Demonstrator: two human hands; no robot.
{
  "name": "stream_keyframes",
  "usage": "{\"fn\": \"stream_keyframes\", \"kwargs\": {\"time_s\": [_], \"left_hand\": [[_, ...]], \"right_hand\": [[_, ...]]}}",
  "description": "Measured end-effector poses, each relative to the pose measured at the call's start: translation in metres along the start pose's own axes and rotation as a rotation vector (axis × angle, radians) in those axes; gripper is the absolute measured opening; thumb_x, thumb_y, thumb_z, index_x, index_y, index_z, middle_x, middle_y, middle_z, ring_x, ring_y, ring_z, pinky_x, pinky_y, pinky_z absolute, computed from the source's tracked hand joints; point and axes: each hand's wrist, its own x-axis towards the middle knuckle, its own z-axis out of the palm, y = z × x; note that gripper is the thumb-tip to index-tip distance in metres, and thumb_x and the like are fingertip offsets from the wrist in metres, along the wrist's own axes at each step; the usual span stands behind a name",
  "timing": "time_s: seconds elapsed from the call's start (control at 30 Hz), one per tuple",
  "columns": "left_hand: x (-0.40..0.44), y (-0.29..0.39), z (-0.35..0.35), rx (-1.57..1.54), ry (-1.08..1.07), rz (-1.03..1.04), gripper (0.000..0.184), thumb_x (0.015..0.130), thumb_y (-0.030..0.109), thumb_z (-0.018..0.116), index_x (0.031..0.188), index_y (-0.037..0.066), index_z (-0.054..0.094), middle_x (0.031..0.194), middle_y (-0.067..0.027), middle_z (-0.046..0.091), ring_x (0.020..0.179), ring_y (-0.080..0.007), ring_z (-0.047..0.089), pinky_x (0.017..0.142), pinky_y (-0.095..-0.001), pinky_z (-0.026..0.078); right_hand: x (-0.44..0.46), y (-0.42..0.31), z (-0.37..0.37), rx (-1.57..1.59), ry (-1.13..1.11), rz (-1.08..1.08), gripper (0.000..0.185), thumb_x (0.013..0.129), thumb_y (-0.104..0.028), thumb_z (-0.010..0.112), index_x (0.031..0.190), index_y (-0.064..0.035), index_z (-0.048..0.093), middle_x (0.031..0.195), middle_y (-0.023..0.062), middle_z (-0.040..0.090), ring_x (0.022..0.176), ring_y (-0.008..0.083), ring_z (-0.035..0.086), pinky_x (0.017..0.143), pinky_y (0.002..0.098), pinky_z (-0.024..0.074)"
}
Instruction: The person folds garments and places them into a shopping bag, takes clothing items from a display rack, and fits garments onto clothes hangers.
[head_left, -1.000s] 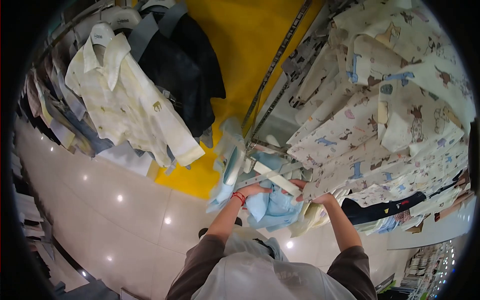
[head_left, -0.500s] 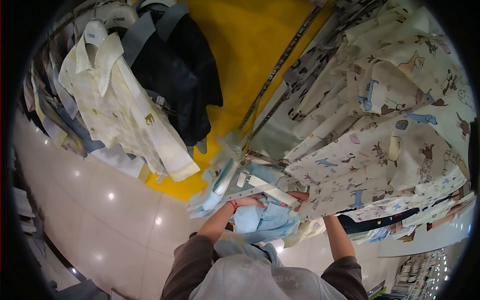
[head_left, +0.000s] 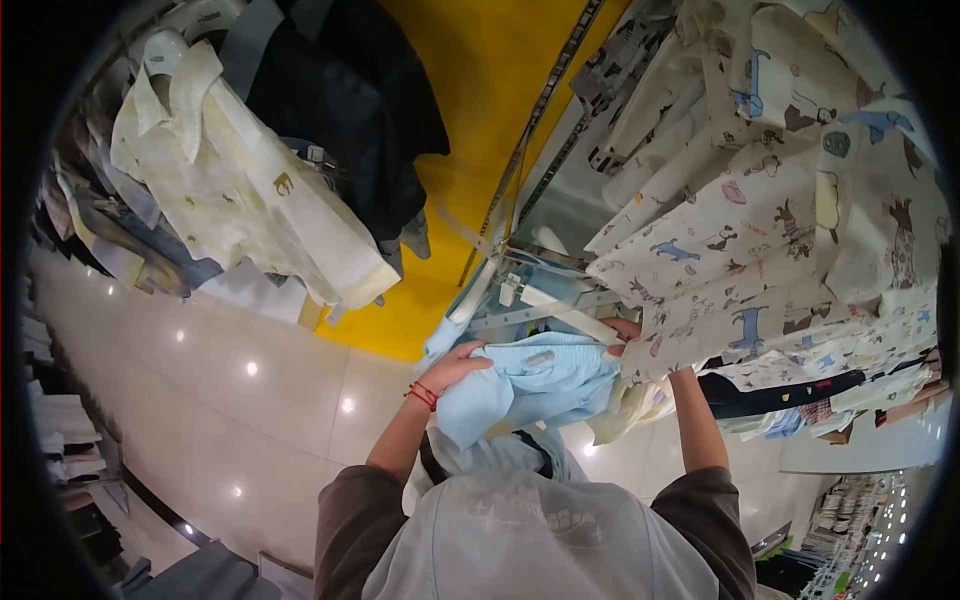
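At your far left, a pale yellow collared shirt hangs on a white hanger, just beside dark garments set against a yellow panel. Your left wrist bears a red bracelet. Your left hand grasps the left end of the light-blue garment, which is held in front of your torso, its gathered waistband spread between your two hands. Above the waistband, a white hanger bar slants down toward your right hand. That hand's fingers are at the waistband's right end; the rest is largely concealed behind a dog-print garment, so whether its grip is closed cannot be determined. Further right, below the prints, hangs a navy garment.
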Motion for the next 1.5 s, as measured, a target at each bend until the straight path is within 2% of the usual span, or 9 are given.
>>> {"fn": "stream_keyframes", "kwargs": {"time_s": [0.23, 0.47, 0.57, 0.67, 0.77, 1.03, 1.17, 1.33, 1.5], "left_hand": [[-0.024, 0.008, 0.005, 0.202, 0.057, 0.207, 0.042, 0.081, 0.025, 0.063, 0.113, -0.001, 0.053, 0.110, -0.0113, 0.058, 0.098, -0.0178, 0.054, 0.084, -0.0269, 0.042], [-0.047, 0.002, 0.013, 0.329, 0.295, 0.292, 0.037, 0.080, 0.028, 0.064, 0.100, -0.003, 0.058, 0.091, -0.0163, 0.062, 0.084, -0.0238, 0.059, 0.074, -0.0299, 0.045], [-0.049, -0.007, 0.008, 0.440, 0.408, 0.277, 0.038, 0.080, 0.030, 0.064, 0.099, -0.003, 0.057, 0.087, -0.0180, 0.062, 0.078, -0.0261, 0.059, 0.071, -0.0314, 0.046], [-0.051, -0.014, 0.015, 0.448, 0.629, 0.324, 0.037, 0.080, 0.029, 0.065, 0.098, -0.002, 0.058, 0.084, -0.0194, 0.062, 0.076, -0.0285, 0.060, 0.069, -0.0326, 0.046], [-0.051, -0.013, 0.012, 0.422, 0.756, 0.330, 0.036, 0.080, 0.028, 0.065, 0.098, -0.002, 0.058, 0.085, -0.0194, 0.063, 0.079, -0.0289, 0.061, 0.069, -0.0331, 0.046], [-0.068, -0.017, -0.008, 0.422, 0.677, 0.352, 0.033, 0.079, 0.025, 0.065, 0.099, 0.000, 0.058, 0.092, -0.0176, 0.062, 0.086, -0.0300, 0.060, 0.075, -0.0329, 0.046], [-0.076, -0.006, -0.001, 0.505, 0.660, 0.442, 0.026, 0.082, 0.020, 0.065, 0.096, 0.000, 0.058, 0.085, -0.0114, 0.062, 0.080, -0.0195, 0.058, 0.073, -0.0293, 0.045], [-0.084, -0.001, 0.003, 0.642, 0.598, 0.539, 0.032, 0.080, 0.022, 0.063, 0.106, 0.004, 0.055, 0.096, -0.0164, 0.059, 0.086, -0.0325, 0.059, 0.075, -0.0342, 0.047], [-0.117, 0.038, 0.025, 1.015, 0.330, 0.395, 0.044, 0.081, 0.018, 0.059, 0.122, 0.020, 0.046, 0.097, -0.0139, 0.055, 0.077, -0.0320, 0.059, 0.067, -0.0369, 0.048]], "right_hand": [[-0.018, -0.090, 0.034, -0.811, 0.378, -0.199, 0.041, 0.081, -0.018, 0.062, 0.119, -0.0066, 0.050, 0.110, 0.0146, 0.055, 0.101, 0.0325, 0.052, 0.087, 0.0372, 0.0419], [0.077, -0.139, 0.091, -0.749, 0.412, -0.422, 0.049, 0.083, -0.029, 0.058, 0.121, -0.0008, 0.046, 0.121, 0.0162, 0.050, 0.112, 0.0333, 0.047, 0.092, 0.0402, 0.0411], [0.143, -0.096, 0.104, -0.726, 0.566, -0.350, 0.052, 0.083, -0.034, 0.057, 0.120, 0.0008, 0.046, 0.113, 0.0193, 0.055, 0.106, 0.0339, 0.052, 0.086, 0.0397, 0.0446], [0.144, -0.140, 0.094, -0.336, 0.233, -0.068, 0.052, 0.083, -0.036, 0.057, 0.115, 0.0035, 0.046, 0.100, 0.0215, 0.059, 0.095, 0.0339, 0.058, 0.079, 0.0413, 0.0470], [0.154, -0.123, 0.100, -0.385, 0.374, -0.263, 0.048, 0.082, -0.033, 0.059, 0.111, 0.0037, 0.047, 0.094, 0.0208, 0.060, 0.088, 0.0359, 0.059, 0.075, 0.0420, 0.0474], [0.086, -0.124, 0.114, -0.610, 0.502, -0.747, 0.038, 0.072, -0.007, 0.065, 0.107, -0.0007, 0.051, 0.113, 0.0150, 0.051, 0.106, 0.0343, 0.048, 0.088, 0.0395, 0.0421], [0.064, -0.095, 0.131, -0.651, 0.251, -0.644, 0.032, 0.071, -0.008, 0.065, 0.100, -0.0023, 0.055, 0.108, 0.0132, 0.053, 0.103, 0.0286, 0.051, 0.084, 0.0391, 0.0439], [0.089, -0.066, 0.141, -0.972, -0.021, -0.298, 0.027, 0.069, -0.009, 0.063, 0.096, -0.0059, 0.058, 0.084, 0.0115, 0.062, 0.082, 0.0306, 0.061, 0.072, 0.0402, 0.0484], [0.089, -0.064, 0.134, -0.907, -0.064, -0.384, 0.017, 0.071, -0.010, 0.057, 0.087, -0.0083, 0.059, 0.077, 0.0097, 0.063, 0.075, 0.0296, 0.063, 0.067, 0.0418, 0.0497]]}}
